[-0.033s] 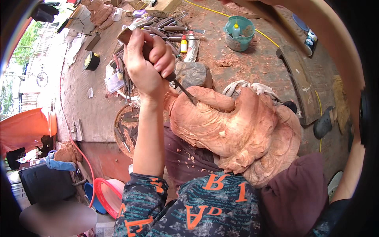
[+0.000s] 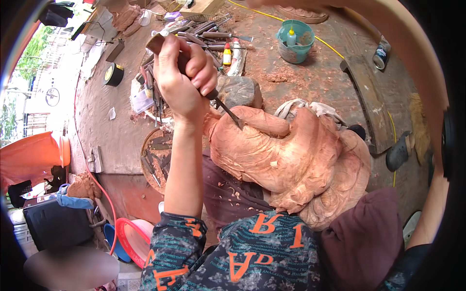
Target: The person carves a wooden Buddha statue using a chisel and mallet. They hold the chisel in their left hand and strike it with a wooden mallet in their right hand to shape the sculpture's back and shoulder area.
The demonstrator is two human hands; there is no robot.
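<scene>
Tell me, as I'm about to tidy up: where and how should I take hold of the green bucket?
Probably grip the bucket by the right part of its rim, coming from above. It stands upright with its mouth open, so the thin-looking wall can likely be pinched there; the bottle inside sits toward the left, leaving that side freer.

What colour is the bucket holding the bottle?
The bucket is teal green; head view shows it best.

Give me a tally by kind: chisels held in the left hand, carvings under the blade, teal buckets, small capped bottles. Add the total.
Chisel in the left hand: 1
Carving: 1
Teal bucket: 1
Small bottles: 2 (red-capped bottle, yellow-capped bottle)
Total: 5
</scene>
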